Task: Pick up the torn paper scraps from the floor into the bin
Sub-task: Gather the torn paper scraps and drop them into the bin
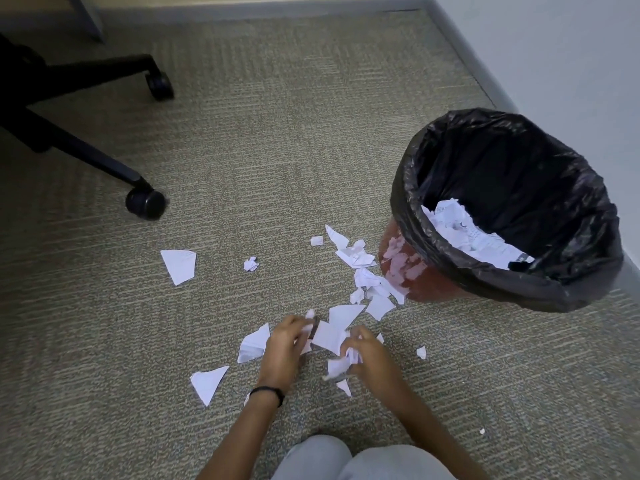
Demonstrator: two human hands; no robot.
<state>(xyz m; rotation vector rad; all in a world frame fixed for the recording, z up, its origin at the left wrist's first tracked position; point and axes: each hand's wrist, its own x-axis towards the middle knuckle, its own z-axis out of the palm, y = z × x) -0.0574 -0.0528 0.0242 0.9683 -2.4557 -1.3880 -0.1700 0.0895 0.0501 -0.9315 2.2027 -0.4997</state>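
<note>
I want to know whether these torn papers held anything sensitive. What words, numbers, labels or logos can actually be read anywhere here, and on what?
Nothing can be read.
Scraps inside the bin: faint grey printed lines, too small and blurred to read.
Scraps on the carpet: blank white faces, no print visible.
Black bin liner: no label or brand visible.
Chair base: no markings visible.

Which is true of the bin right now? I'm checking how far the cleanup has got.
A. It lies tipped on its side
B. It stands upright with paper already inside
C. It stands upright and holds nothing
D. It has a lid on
B: the bin, lined with a black bag, stands open-topped and white paper shows inside it.
</note>
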